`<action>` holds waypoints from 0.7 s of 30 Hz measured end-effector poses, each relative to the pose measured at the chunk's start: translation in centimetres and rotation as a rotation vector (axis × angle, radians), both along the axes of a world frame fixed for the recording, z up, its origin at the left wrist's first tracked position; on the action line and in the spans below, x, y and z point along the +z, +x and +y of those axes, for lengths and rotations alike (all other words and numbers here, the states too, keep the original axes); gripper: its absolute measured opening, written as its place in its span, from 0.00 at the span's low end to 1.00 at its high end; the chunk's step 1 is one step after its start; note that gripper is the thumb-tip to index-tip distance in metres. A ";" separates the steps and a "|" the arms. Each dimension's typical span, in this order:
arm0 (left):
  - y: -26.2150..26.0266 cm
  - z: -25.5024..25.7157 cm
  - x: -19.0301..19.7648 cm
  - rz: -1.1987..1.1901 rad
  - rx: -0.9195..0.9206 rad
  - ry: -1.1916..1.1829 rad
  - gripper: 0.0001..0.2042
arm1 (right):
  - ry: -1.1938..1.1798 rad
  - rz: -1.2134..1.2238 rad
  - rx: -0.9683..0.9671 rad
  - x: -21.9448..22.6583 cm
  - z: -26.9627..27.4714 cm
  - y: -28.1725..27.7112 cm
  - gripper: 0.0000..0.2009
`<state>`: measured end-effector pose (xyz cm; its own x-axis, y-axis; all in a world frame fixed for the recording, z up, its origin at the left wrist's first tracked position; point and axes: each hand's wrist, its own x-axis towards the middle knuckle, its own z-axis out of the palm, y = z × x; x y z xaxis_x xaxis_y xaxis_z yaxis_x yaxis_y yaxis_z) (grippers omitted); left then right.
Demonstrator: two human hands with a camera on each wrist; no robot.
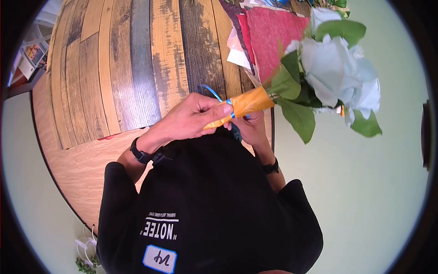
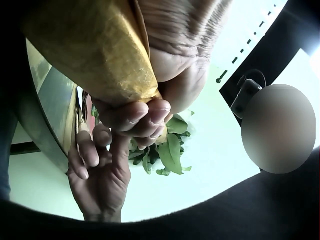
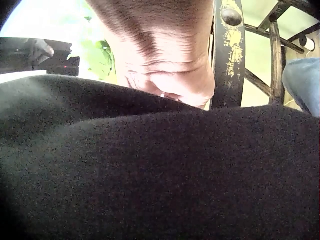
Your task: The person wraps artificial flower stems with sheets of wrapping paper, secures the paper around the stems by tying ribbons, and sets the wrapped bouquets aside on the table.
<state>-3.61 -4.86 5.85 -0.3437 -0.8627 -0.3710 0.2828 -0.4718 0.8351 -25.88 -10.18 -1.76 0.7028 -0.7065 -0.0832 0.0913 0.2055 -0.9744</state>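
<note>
A bouquet of white roses [image 1: 335,68] with green leaves tilts to the right in the head view, its stems wrapped in yellow-orange paper [image 1: 255,101]. My left hand [image 1: 189,117] grips the lower end of this wrap, thumb on top across a blue ribbon [image 1: 232,109] that circles it. One ribbon end loops up over the left hand. Under the wrap is my right hand [image 1: 254,130], its fingers at the ribbon and partly hidden. In the left wrist view the right hand [image 2: 102,187] shows curled fingers beside the left fingertips. The right wrist view shows mostly black cloth.
The wood-plank table [image 1: 137,59] lies ahead. Red wrapping sheets [image 1: 276,39] and white paper [image 1: 238,58] lie on its right side, with more greenery behind. A white rack with printed items [image 1: 34,55] stands at the far left.
</note>
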 end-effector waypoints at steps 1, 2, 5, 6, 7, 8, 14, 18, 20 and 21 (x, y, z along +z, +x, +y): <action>0.2 -0.1 0.3 0.012 0.023 -0.008 0.24 | -0.001 0.000 0.000 0.5 -0.1 -0.1 0.09; 0.3 -0.1 0.5 0.012 0.024 -0.009 0.24 | 0.011 0.017 0.022 1.1 -0.1 -0.2 0.11; 0.9 -0.4 0.3 -0.023 0.119 -0.055 0.22 | -0.019 0.032 -0.024 1.9 0.4 0.0 0.12; 0.9 -0.4 -0.2 -0.023 0.117 -0.055 0.22 | -0.060 0.031 -0.089 2.0 0.6 0.1 0.11; 0.8 -0.4 -0.9 -0.142 0.168 -0.087 0.21 | -0.060 0.031 -0.091 2.4 0.6 0.3 0.11; 0.7 -0.4 -1.3 -0.260 0.218 -0.119 0.21 | -0.198 0.081 -0.137 3.0 0.6 0.4 0.11; -0.8 -0.7 -1.8 -0.353 0.384 -0.186 0.18 | -0.248 0.168 -0.194 5.0 0.6 0.3 0.10; -1.5 -1.2 -2.4 -0.570 0.498 -0.332 0.17 | -0.036 0.156 -0.147 5.9 1.3 0.1 0.09; -1.5 -1.2 -2.8 -0.652 0.465 -0.317 0.17 | -0.093 0.193 -0.133 6.9 1.2 -0.1 0.09; -1.5 -1.2 -3.0 -0.733 0.432 -0.299 0.17 | -0.147 0.231 -0.118 7.6 1.1 -0.2 0.10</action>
<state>-5.09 -6.06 2.81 0.2667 -0.9576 -0.1087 -0.2664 -0.1816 0.9466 -26.03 -9.12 5.84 0.5895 -0.7985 -0.1225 -0.1218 0.0620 -0.9906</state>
